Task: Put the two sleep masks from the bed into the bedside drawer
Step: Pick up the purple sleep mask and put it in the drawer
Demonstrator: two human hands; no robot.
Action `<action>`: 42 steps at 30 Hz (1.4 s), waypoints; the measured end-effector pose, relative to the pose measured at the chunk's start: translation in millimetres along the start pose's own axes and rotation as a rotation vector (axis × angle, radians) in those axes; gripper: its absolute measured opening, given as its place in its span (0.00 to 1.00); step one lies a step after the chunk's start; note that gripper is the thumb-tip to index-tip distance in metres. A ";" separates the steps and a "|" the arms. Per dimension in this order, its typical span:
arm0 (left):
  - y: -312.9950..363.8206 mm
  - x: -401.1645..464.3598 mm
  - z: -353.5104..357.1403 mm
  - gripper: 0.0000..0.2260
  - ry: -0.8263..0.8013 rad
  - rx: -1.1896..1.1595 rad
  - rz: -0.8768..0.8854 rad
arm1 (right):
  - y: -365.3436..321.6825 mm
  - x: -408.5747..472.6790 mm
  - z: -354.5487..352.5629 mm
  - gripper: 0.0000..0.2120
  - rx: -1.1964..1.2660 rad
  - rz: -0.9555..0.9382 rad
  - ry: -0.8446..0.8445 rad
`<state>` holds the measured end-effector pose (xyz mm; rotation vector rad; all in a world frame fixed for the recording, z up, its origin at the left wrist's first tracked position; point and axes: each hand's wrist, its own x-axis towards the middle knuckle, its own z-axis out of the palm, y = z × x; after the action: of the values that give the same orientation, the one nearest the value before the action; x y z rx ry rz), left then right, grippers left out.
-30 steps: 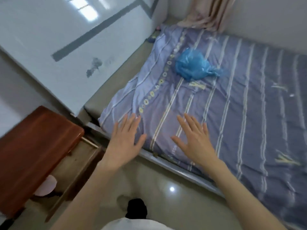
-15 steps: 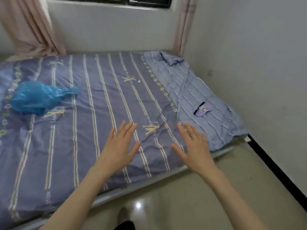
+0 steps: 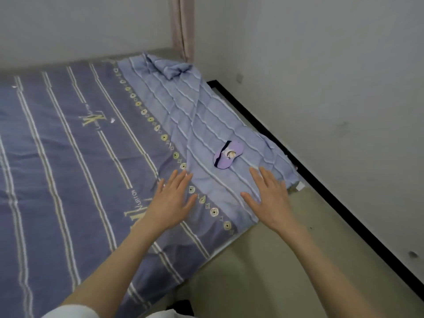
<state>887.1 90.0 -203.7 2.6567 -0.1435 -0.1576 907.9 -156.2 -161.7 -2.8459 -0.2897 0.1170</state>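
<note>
A lilac sleep mask (image 3: 227, 154) with a dark strap and a small picture lies on the pale blue end of the bed (image 3: 68, 145). My right hand (image 3: 268, 198) hovers just in front of it, palm down, fingers spread and holding nothing. My left hand (image 3: 171, 200) is held out flat beside it over the striped purple cover, also holding nothing. No second mask and no drawer are in view.
The bed's right end meets a grey wall (image 3: 332, 88) with a black skirting strip (image 3: 298, 161). A pink curtain (image 3: 182, 26) hangs in the corner. Beige floor (image 3: 286, 271) runs along the near bed edge.
The view has swung right along the bed, away from the bedside drawer and the blue bag, and closer to the lilac mask. Both hands stay open and spread in front of me.
</note>
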 end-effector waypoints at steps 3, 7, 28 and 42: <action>14.1 57.2 20.3 0.26 -0.051 0.015 0.011 | 37.3 40.4 1.6 0.31 -0.015 0.015 -0.041; 25.6 119.7 62.4 0.25 -0.117 0.028 -0.025 | 89.3 99.2 19.9 0.29 -0.043 -0.002 -0.097; 17.3 349.7 276.9 0.28 -0.030 -0.001 -0.504 | 228.1 414.1 227.4 0.33 -0.210 -0.619 -0.473; 29.0 321.4 214.4 0.13 0.279 -0.203 -0.567 | 201.2 377.3 174.8 0.14 0.156 -0.569 -0.428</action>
<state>1173.3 -73.6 -407.2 2.4147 0.6819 0.0194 1295.0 -220.6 -405.3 -2.4459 -1.1030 0.5960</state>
